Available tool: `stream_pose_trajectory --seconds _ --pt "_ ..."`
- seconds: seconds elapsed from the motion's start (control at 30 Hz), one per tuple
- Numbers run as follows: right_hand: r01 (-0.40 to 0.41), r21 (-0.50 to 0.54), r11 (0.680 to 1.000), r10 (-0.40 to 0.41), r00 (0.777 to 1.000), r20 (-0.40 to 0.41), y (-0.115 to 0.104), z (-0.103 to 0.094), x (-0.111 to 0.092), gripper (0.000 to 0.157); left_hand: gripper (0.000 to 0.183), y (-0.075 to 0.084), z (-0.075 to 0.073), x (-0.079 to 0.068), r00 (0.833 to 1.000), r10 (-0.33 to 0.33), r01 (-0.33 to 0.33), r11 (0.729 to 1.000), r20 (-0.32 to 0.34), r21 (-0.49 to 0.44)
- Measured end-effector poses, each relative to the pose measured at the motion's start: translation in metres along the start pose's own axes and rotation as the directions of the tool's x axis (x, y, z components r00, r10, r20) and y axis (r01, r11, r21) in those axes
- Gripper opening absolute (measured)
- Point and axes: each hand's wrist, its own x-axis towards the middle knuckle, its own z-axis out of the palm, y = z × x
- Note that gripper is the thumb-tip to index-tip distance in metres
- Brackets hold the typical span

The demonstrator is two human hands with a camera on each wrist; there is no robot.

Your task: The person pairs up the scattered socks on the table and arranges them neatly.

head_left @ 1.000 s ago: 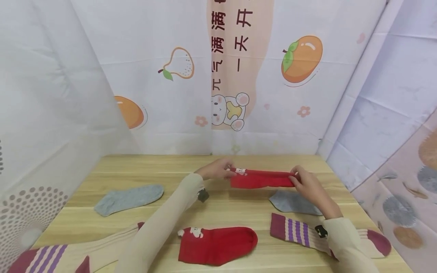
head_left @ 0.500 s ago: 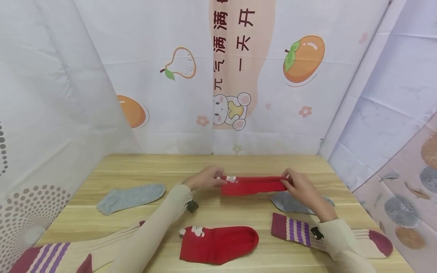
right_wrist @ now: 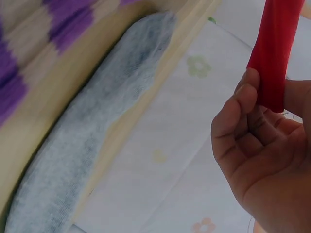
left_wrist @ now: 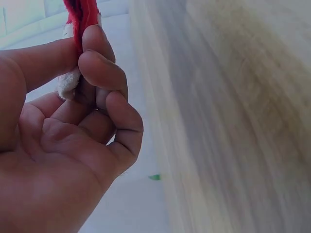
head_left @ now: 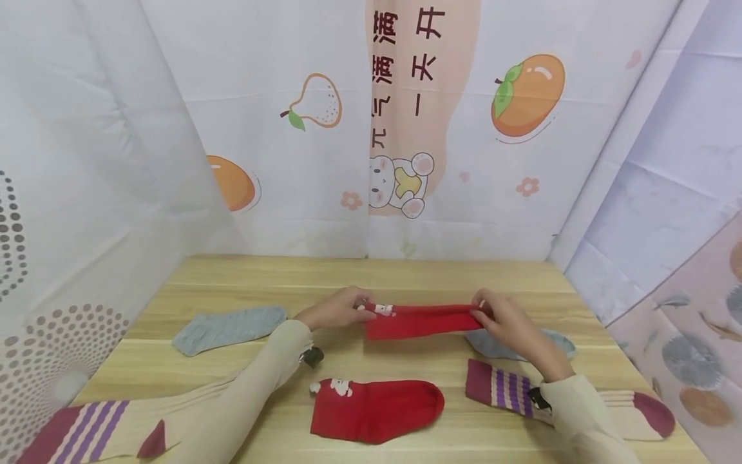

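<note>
Above the far half of the wooden table, a raised red sock is stretched sideways between the two hands of a person. The left hand pinches its end with the white figure, and in the left wrist view the thumb meets the fingers on the cloth, beside a white fluffy piece. The right hand grasps the other end, with thumb and curled fingers pressed on the red fabric, as the right wrist view shows well. Nearer to the person, a second red sock lies flat on the wood, its white figure at the left and its toe to the right. On the left side rests a grey sock, and closer on this side is a striped sock, cream with purple bands, partly covered by the left sleeve. Below the right hand lies another grey sock, partly hidden, and just in front of it another striped sock passes under the right sleeve. Behind the table hangs a white curtain printed with fruits, flowers and dark characters.
</note>
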Motion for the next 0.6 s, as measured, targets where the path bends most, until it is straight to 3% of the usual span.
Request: stream_pose_trajectory --seconds 0.4,0.6 --pt "0.095 0.009 0.995 -0.095 0.995 0.026 -0.025 0.013 -0.001 0.017 0.008 0.000 -0.011 -0.040 1.000 -0.007 0.007 1.000 0.004 -0.001" --pt "0.088 0.019 0.996 -0.089 0.994 0.068 -0.036 0.016 -0.002 0.015 0.007 0.000 -0.015 -0.054 1.000 -0.003 0.003 1.000 0.018 -0.013"
